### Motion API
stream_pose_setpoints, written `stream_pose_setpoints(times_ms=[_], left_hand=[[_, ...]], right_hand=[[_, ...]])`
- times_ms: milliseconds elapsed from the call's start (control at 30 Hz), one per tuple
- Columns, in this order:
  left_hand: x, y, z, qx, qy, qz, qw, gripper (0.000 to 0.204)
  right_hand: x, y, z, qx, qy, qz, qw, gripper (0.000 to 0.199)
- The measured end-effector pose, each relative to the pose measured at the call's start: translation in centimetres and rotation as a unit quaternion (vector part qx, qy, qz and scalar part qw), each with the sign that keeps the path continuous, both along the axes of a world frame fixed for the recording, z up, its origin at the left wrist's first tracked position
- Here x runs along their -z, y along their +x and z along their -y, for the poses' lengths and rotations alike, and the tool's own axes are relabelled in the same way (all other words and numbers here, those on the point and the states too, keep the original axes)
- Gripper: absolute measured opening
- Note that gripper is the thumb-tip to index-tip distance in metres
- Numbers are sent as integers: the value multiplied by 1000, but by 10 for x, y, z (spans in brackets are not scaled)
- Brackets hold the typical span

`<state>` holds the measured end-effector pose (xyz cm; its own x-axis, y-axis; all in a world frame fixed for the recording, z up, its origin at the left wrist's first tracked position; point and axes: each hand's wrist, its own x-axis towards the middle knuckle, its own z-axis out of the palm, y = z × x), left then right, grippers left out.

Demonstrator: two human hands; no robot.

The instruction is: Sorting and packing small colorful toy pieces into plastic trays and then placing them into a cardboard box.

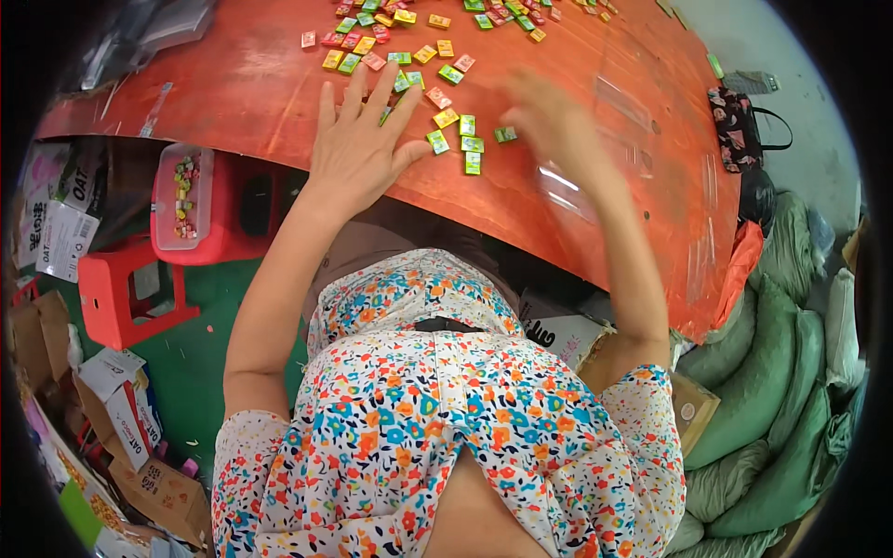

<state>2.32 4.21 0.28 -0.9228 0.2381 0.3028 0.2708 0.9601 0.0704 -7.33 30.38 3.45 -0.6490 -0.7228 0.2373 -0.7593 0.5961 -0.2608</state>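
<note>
Mostly green, small square candy packets (462, 139) lie flat, scattered.

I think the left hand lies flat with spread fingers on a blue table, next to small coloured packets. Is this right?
Not quite: the table is red-orange, not blue, as the head view shows. The rest holds: the left hand lies flat with spread fingers beside the small coloured packets.
</note>
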Motion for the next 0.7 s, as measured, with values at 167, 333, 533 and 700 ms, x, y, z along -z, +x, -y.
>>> stream_pose_setpoints(times_ms=[167,333,533,700], left_hand=[[12,-10,-15,-127,39,-27,991,70],[10,6,-29,-97,150,-20,984,66],[-4,10,31,-104,173,-86,976,46],[-20,15,51,12,216,-72,974,34]], right_hand=[[13,54,54,-43,64,-2,997,64],[7,16,34,-17,162,-62,985,59],[-21,7,58,-35,-45,15,998,31],[-15,9,114,-56,12,-28,998,23]])
